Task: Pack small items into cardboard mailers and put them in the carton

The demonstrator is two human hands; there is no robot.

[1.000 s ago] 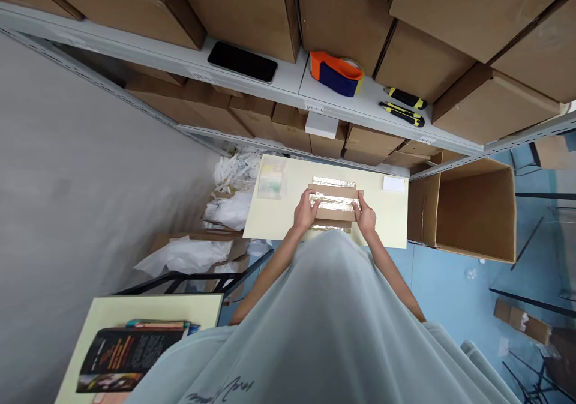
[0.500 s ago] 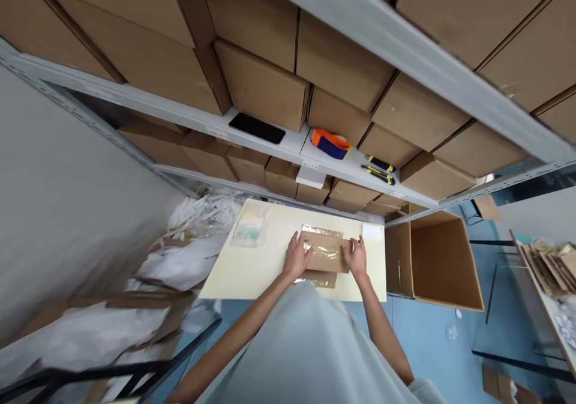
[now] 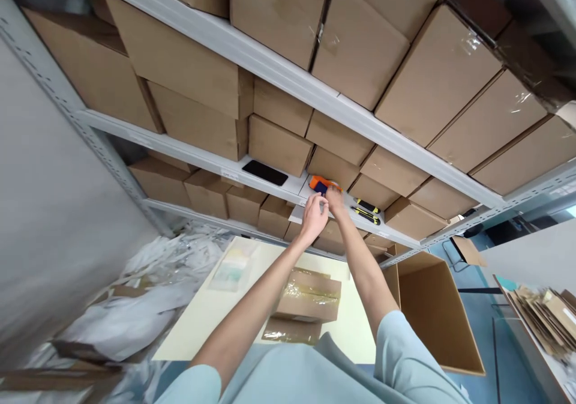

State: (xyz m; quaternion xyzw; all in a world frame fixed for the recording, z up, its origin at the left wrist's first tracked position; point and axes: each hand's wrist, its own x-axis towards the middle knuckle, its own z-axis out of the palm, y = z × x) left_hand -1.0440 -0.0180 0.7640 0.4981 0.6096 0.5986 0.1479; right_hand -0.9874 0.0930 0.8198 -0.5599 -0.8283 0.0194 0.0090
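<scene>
On the shelf edge lies an orange and dark blue tape dispenser [image 3: 318, 184]. My right hand [image 3: 334, 200] is closed on its right end, with the fingertips partly hidden. Close beside it, my left hand [image 3: 315, 215] is just in front of the dispenser, fingers curved and thumb apart, holding nothing that I can see. Below my arms, a small cardboard box [image 3: 310, 296] with shiny tape across it rests on the cream table [image 3: 189, 332]. Its taped flaps spread out at the front and back.
Right of the dispenser lie black and yellow utility knives [image 3: 366, 215]; to its left is a black phone [image 3: 265, 172]. Cardboard boxes [image 3: 279, 143] fill the shelves. A large open carton [image 3: 441, 314] stands right of the table, and plastic wrapping [image 3: 180, 260] is heaped on the left.
Both hands have left the cardboard box on the table and reached up and forward to the shelf. My right hand has taken hold of the tape dispenser. The view has tilted upward.
</scene>
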